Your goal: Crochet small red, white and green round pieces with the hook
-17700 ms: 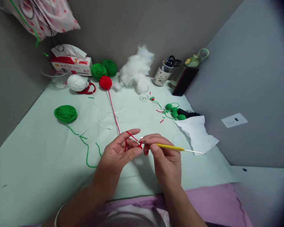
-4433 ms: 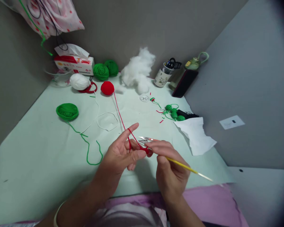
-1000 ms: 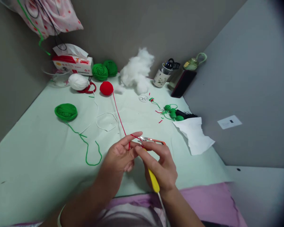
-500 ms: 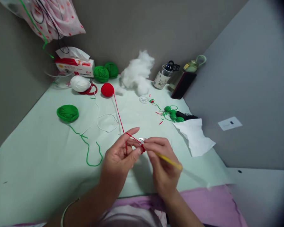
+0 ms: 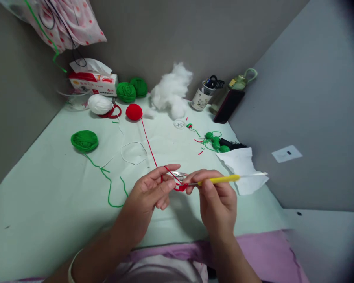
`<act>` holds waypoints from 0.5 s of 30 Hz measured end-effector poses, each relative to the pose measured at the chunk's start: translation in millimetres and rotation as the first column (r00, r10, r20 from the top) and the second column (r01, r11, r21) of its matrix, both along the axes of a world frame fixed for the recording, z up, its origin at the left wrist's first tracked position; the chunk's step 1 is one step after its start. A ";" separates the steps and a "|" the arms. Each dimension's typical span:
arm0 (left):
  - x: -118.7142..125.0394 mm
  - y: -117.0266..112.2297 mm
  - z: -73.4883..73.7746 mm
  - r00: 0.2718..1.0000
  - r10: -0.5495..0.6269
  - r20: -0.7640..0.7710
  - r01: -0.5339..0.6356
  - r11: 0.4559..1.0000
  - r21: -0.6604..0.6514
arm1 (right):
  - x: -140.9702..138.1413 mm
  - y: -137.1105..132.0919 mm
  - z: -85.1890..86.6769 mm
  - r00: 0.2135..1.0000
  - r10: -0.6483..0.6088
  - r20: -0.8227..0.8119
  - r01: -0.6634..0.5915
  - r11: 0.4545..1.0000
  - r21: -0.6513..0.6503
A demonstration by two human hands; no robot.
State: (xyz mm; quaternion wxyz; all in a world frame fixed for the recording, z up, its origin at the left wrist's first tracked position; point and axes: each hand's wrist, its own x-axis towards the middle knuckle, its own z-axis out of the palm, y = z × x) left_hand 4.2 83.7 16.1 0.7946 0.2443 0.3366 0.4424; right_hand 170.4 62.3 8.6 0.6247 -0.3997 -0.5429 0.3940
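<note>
pale green cloth covers the table (image 5: 47,188), boxed in by grey walls. at far left a green yarn ball (image 5: 84,140) lies with its loose strand trailing toward the near edge. behind it sit a tissue box (image 5: 93,81), a white yarn ball (image 5: 99,104) and a red yarn ball (image 5: 133,112). a red strand (image 5: 149,143) runs from that ball down to the left hand (image 5: 149,194) and crosses its outstretched forefinger. the thumb and middle finger pinch a red crochet piece (image 5: 181,188), held just above the table near the front middle. the right hand (image 5: 220,200) has its fingers curled tight round a yellow crochet hook (image 5: 221,180), tip at the piece, handle pointing right toward a crumpled white paper (image 5: 244,167).
</note>
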 end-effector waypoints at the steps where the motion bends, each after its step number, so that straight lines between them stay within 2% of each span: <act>1: -0.1 -0.5 -0.8 1.000 0.013 -0.011 -0.013 1.000 0.016 | 0.7 -2.9 -0.1 0.997 -0.025 0.076 0.021 0.999 0.045; 3: 0.2 -2.1 -2.7 0.999 0.029 -0.018 -0.028 0.999 0.037 | 1.7 -8.8 -2.3 0.949 -0.088 0.301 0.031 0.981 0.190; 5: 0.5 -3.6 -3.7 1.000 0.014 0.019 -0.014 1.000 0.027 | 1.8 -13.3 -6.1 0.819 -0.188 0.542 -0.010 0.940 0.341; 7: 0.0 -4.0 -3.4 0.996 -0.021 0.091 0.022 1.000 -0.013 | 1.1 -15.5 -9.1 0.687 -0.285 0.669 -0.031 0.907 0.419; 8: -0.7 -3.6 -2.7 0.991 -0.042 0.131 0.048 0.998 -0.041 | 0.8 -15.8 -9.6 0.659 -0.314 0.684 -0.018 0.902 0.431; 9: -1.7 -2.8 -1.8 0.984 -0.065 0.164 0.077 0.995 -0.069 | 0.5 -15.7 -9.0 0.668 -0.323 0.670 0.010 0.905 0.426; 11: -3.8 -0.7 0.2 0.977 -0.094 0.194 0.119 0.985 -0.124 | 0.1 -14.2 -5.1 0.778 -0.284 0.560 0.076 0.928 0.365; 13: -4.7 0.9 1.8 0.980 -0.086 0.178 0.112 0.983 -0.145 | -0.4 -11.3 0.2 0.915 -0.193 0.354 0.112 0.965 0.237; 15: -3.3 0.9 2.5 0.989 -0.053 0.136 0.068 0.992 -0.108 | -2.0 -7.6 3.9 0.980 -0.105 0.166 0.086 0.989 0.121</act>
